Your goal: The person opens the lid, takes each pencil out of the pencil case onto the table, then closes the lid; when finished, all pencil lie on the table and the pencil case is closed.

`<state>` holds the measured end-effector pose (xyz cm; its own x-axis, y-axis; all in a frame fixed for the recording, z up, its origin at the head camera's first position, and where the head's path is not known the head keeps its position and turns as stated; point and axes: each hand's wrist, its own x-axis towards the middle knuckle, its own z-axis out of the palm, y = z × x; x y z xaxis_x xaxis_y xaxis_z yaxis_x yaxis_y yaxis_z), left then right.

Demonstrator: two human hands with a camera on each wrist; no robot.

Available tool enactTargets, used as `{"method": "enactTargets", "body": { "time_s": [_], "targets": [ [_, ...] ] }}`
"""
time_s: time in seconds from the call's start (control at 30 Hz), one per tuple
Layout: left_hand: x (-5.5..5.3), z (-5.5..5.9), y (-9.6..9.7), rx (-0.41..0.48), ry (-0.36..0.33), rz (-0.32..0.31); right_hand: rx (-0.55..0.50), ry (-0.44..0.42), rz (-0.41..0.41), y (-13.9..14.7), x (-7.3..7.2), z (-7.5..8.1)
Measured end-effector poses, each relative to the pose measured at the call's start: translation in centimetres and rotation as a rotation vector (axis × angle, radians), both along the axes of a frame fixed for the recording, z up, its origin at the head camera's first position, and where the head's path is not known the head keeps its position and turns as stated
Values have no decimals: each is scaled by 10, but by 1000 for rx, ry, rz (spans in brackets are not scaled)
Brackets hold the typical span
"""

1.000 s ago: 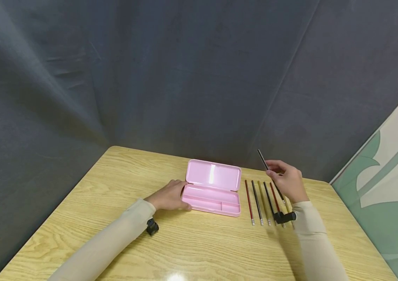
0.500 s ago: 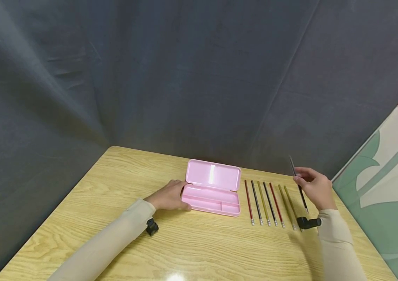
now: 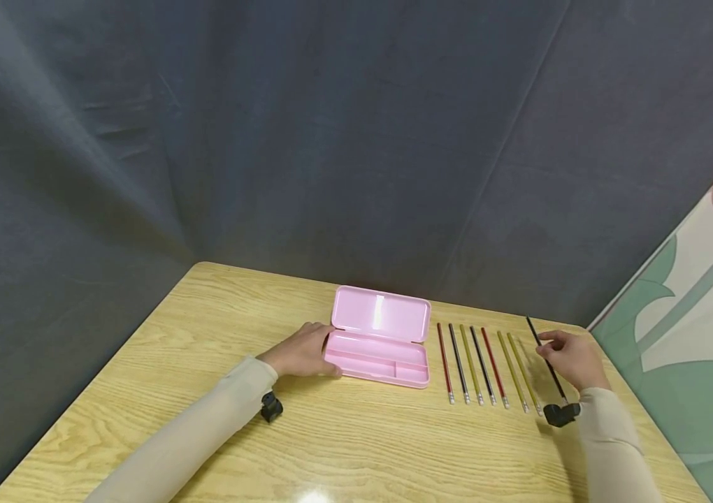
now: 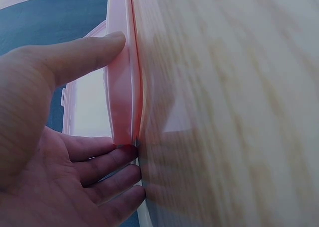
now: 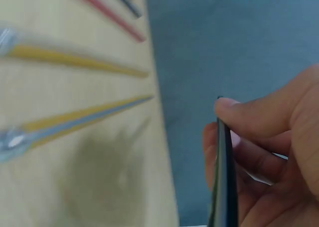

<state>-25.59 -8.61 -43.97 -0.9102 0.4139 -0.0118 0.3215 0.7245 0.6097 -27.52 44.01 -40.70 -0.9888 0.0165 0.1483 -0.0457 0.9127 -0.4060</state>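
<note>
An open pink pencil case (image 3: 365,367) lies on the table with its lid (image 3: 388,314) tipped back; its tray has several compartments. My left hand (image 3: 305,349) holds its left end: in the left wrist view the thumb (image 4: 94,55) lies on the pink wall and the fingertips (image 4: 127,151) touch its corner. At the table's right, my right hand (image 3: 573,358) pinches a black pencil (image 3: 554,379) between thumb and fingers, slanting close over the wood. Nearest to it is a yellow pencil (image 3: 525,375), the last in a row.
The row runs between case and right hand: a red pencil (image 3: 445,362), dark ones, another red pencil (image 3: 495,367) and yellow ones, eraser ends towards me. A dark curtain (image 3: 331,140) hangs behind the table (image 3: 356,447). A flowered cloth (image 3: 696,335) hangs at the right.
My right hand has carried the black pencil rightward from over the row to beyond its last yellow pencil, and lowered it towards the table. The left hand and case stay put.
</note>
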Motion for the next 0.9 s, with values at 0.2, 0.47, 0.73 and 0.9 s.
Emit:
{"method": "enactTargets", "body": {
  "time_s": [0.2,0.47,0.73,0.9],
  "targets": [
    [0,-1,0,3,5,-6,56,-27,-1,6,-6,-16],
    [0,-1,-1,5,0,5,83,-73,-16,9,-10,-21],
    [0,-2,-1,1,-11,5,115,-126,1,10,-13,-29],
    [-1,-3,-1,3,2,3,115,-124,7,8,-14,-30]
  ]
}}
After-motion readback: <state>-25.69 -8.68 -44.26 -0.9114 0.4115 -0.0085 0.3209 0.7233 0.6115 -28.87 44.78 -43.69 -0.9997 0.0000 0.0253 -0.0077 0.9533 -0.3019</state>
